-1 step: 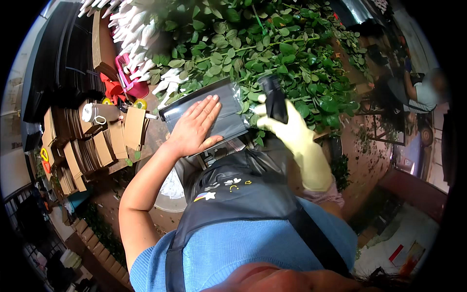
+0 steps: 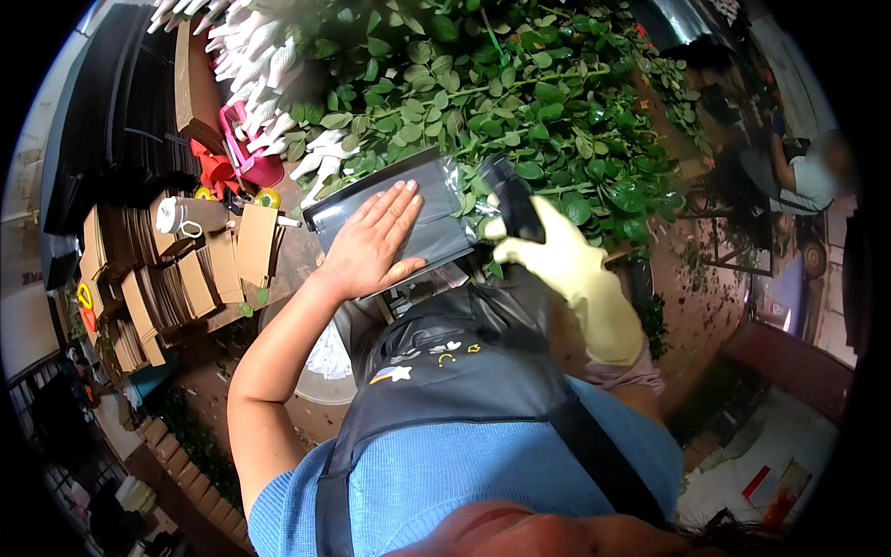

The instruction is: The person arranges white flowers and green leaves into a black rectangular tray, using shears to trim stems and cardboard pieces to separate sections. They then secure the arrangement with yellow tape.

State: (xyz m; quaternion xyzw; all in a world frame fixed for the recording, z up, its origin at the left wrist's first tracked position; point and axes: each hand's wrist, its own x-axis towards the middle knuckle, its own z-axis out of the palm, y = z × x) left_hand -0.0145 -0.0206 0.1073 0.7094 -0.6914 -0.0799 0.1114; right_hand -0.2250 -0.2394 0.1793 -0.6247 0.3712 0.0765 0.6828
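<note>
My bare left hand (image 2: 376, 238) lies flat, fingers stretched out, on a dark sheet with a shiny clear plastic edge (image 2: 434, 200). Beyond and to the right of the sheet spreads a heap of leafy green stems (image 2: 566, 111). In a pale yellow glove, my right hand (image 2: 561, 260) is wrapped around a black, elongated hand-held tool (image 2: 516, 200), tilted over the sheet's right end. Blur hides the tool's exact kind, and whether it touches the sheet cannot be told.
White netted flower heads (image 2: 255, 70) lie at the far left. Stacked cardboard pieces (image 2: 190, 278), a white lidded cup (image 2: 181, 215), a pink container (image 2: 255, 158) and tape rolls (image 2: 268, 199) stand left. Another person (image 2: 807, 176) is at the far right.
My right hand has shifted slightly nearer to me, and the black tool's tip has swung left toward the sheet. My left hand stays in place.
</note>
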